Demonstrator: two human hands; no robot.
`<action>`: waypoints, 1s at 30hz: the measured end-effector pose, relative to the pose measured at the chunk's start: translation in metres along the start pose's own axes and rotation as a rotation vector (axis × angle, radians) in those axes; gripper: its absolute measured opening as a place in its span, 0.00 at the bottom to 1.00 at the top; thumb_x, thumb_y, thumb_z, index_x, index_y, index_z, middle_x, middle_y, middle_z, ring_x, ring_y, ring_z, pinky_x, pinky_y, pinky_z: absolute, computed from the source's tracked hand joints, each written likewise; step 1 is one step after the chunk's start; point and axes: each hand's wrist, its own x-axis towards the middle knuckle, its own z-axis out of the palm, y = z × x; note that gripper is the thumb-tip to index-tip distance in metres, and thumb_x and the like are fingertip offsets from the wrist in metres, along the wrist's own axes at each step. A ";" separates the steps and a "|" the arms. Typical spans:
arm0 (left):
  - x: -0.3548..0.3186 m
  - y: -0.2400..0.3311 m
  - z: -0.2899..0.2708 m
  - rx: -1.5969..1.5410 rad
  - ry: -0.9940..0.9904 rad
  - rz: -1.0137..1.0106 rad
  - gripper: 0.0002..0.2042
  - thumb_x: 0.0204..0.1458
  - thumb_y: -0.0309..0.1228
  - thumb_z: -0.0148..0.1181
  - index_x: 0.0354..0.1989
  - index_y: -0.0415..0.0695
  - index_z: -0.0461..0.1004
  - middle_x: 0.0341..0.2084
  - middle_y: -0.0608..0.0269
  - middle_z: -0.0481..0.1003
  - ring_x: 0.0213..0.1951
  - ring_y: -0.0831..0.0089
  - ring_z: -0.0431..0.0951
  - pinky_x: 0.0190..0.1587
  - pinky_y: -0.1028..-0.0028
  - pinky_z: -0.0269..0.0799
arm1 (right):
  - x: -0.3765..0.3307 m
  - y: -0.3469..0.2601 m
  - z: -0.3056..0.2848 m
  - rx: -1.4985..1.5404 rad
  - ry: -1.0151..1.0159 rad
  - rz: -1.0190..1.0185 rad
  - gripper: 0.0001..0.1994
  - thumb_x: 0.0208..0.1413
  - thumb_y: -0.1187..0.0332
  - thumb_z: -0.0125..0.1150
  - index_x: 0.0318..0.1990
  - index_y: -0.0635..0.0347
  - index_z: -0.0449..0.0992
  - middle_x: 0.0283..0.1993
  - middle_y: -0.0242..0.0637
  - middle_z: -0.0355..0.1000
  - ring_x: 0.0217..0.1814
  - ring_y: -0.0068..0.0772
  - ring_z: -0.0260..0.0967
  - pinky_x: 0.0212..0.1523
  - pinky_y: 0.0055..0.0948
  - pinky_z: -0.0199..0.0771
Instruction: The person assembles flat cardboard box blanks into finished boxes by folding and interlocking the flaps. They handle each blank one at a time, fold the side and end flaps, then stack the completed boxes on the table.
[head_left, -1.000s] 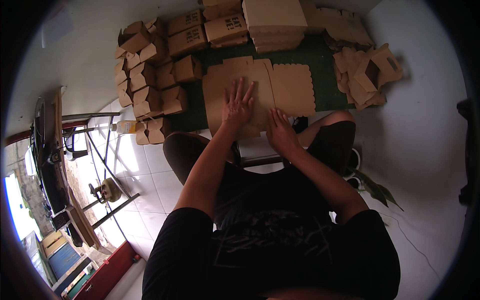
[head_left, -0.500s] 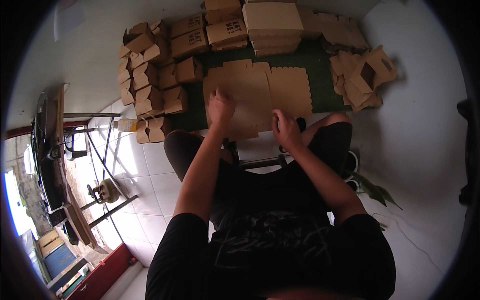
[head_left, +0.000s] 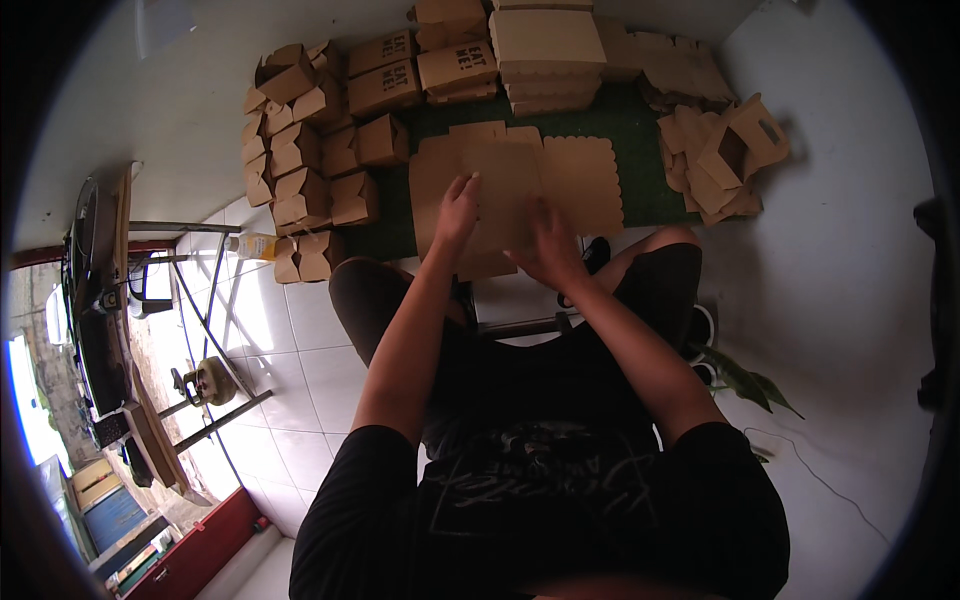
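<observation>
A flat brown cardboard box blank (head_left: 440, 165) lies before me, with a scalloped panel (head_left: 585, 185) on its right side. Over the left half of the blank, my left hand (head_left: 457, 213) is closed, thumb and fingers drawn together on the cardboard. Just what part they pinch is hard to see. My right hand (head_left: 550, 252) is open above the blank's near right part, fingers stretched forward and apart, somewhat blurred. Whether its palm touches the cardboard is unclear.
Folded small boxes (head_left: 300, 150) stand stacked on the left, with printed boxes (head_left: 385, 88) behind. Larger boxes (head_left: 545, 45) are piled at the back. Loose cut cardboard pieces (head_left: 715, 165) lie right on the green mat (head_left: 650, 190). A bottle (head_left: 257, 247) stands at left.
My left hand has shifted right and slightly nearer, its fingers now drawn together. My right hand has moved left over the blank and spread its fingers.
</observation>
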 end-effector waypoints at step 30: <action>0.013 -0.058 -0.007 1.201 -0.032 0.489 0.41 0.63 0.64 0.65 0.85 0.83 0.59 0.89 0.51 0.44 0.88 0.42 0.39 0.81 0.26 0.38 | 0.104 0.046 -0.024 -0.015 0.254 -0.088 0.35 0.61 0.72 0.68 0.76 0.62 0.65 0.73 0.51 0.67 0.76 0.62 0.65 0.75 0.62 0.67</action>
